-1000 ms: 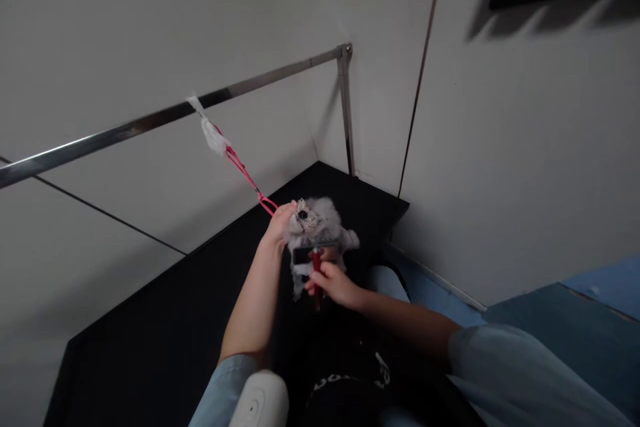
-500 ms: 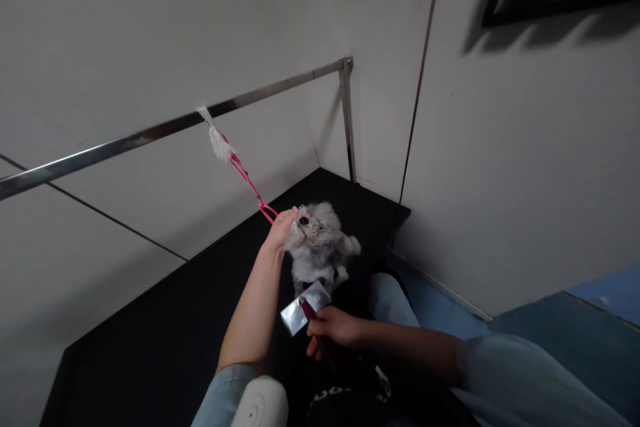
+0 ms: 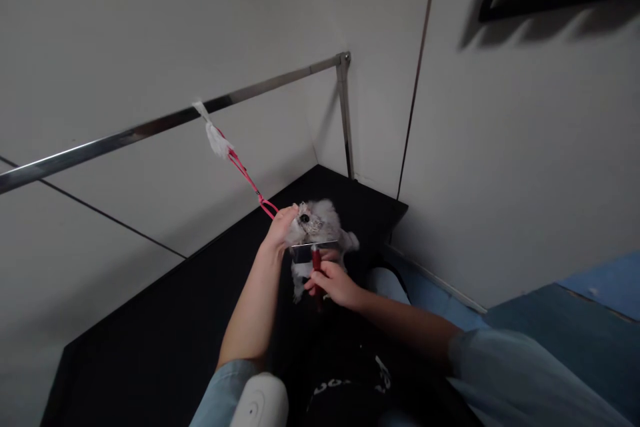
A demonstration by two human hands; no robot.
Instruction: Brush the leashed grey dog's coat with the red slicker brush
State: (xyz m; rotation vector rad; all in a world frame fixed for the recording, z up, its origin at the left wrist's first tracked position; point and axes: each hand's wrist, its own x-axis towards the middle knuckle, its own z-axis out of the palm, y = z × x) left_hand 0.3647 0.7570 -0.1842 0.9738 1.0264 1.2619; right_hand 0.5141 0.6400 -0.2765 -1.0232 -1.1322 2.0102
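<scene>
Dog, head view: Small, grey and fluffy, the dog (image 3: 325,217) is on a black desk (image 3: 165,307), muzzle tipped up and black nose toward the viewer.

Brush: A wide, flat head on a red handle; the brush (image 3: 316,259) is in front of the chest, just below the muzzle. Whether it touches skin or only fur cannot be told.

Brush risk: Should the dog duck or twist, the brush head could scrape chin or mouth, being so near the face. A tangle, if there is one, could snag and tug.

Cord risk: A pink cord (image 3: 245,173) slants from a metal bar (image 3: 165,121) to beside the left hand (image 3: 281,228). Its far end is hidden; if it loops the neck, a sudden lurch could pull it tight.

Hold risk: The dog's head could slip free if the left hand's hold is loose, since fluffy fur likely gives poor purchase.

Left hand: Thumb side up, it has hold of the dog by the side of the head. The fingertips are lost in fur, so how firmly cannot be told. The forearm slopes up from the lower edge, elbow low.

Right hand: The right hand (image 3: 334,282) is curled closed round the red handle, thumb along it, with the handle roughly upright. The forearm comes in from the right, nearly level.
</scene>
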